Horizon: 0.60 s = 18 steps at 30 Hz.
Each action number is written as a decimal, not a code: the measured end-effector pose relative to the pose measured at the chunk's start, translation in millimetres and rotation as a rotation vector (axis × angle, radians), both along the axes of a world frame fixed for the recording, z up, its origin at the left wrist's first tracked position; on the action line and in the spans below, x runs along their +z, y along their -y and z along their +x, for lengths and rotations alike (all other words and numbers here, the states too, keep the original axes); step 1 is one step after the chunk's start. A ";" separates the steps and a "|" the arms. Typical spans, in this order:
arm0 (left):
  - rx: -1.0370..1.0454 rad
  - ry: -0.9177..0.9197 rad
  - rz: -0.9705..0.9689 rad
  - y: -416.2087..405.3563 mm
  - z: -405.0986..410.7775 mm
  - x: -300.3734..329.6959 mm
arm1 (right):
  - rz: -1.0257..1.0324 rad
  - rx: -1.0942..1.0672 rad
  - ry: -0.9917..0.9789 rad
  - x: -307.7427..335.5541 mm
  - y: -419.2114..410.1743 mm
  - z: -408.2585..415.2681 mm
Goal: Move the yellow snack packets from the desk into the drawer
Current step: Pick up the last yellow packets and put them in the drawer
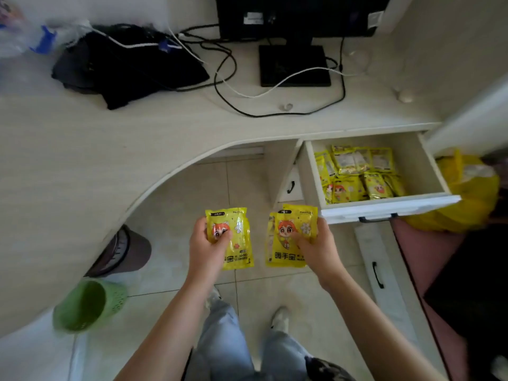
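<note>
Hands hold yellow packets over a tiled floor, seen from a head cam looking down. Left hand grips one yellow packet w/ fingers curled round its left edge and thumb pressed on the front, over a cartoon face w/ orange hair. Right hand grips a small stack of yellow packets, at least two, fanned slightly; thumb on the front, fingers wrapped behind the right edge. Both hands are closed on their packets, held at about the same height, near each other but apart. Printing reads "HAND WARMER" plus Chinese characters.

Up and to the right, an open white drawer sticks out from under the curved pale desk. Inside lie many more yellow packets, piled loosely, mostly toward the left and middle; the drawer's right part shows bare bottom. Right-hand stack is just below-left of the drawer's front corner, not over it.

On the desk: black monitor on a black base, tangled black and white cables, a dark cloth bundle, and blurry clear plastic at far left. No yellow packets visible on the desktop.

Lower left: a green basket, blurred. Right of the drawer: a yellow bag. Bottom: pale jeans and light shoes.
</note>
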<state>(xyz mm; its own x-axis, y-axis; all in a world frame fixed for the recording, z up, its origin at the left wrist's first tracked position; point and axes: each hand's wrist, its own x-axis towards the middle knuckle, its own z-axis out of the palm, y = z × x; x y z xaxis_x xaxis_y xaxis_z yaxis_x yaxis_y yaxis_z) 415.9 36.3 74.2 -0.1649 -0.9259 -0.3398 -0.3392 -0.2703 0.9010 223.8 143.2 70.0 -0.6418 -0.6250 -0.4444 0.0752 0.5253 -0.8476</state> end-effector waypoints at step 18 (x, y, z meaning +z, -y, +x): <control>-0.148 -0.048 0.175 -52.2 -204.3 -7.5 | -0.012 -0.254 0.048 -16.3 -84.9 -174.0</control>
